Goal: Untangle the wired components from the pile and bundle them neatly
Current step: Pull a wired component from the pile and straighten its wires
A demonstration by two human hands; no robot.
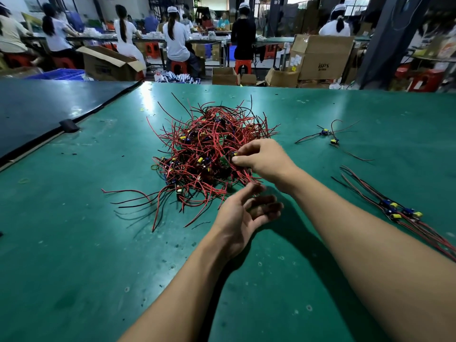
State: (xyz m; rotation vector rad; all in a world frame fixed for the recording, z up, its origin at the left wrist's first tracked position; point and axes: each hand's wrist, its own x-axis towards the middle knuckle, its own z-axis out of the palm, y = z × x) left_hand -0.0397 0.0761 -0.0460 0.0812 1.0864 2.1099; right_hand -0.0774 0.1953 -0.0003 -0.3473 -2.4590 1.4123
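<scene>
Head view: a pile of red and black wired parts sits mid table. At the pile's near-right edge, the right hand pinches a small green board between thumb and fingers (board partly hidden by them). Just nearer than the pile, the left hand is palm up, fingers loosely spread, holding nothing. A straightened bunch lies well right of the pile. Two loose parts lie right of the pile, further back.

Beyond the green table sit cardboard boxes — red stools, too.
</scene>
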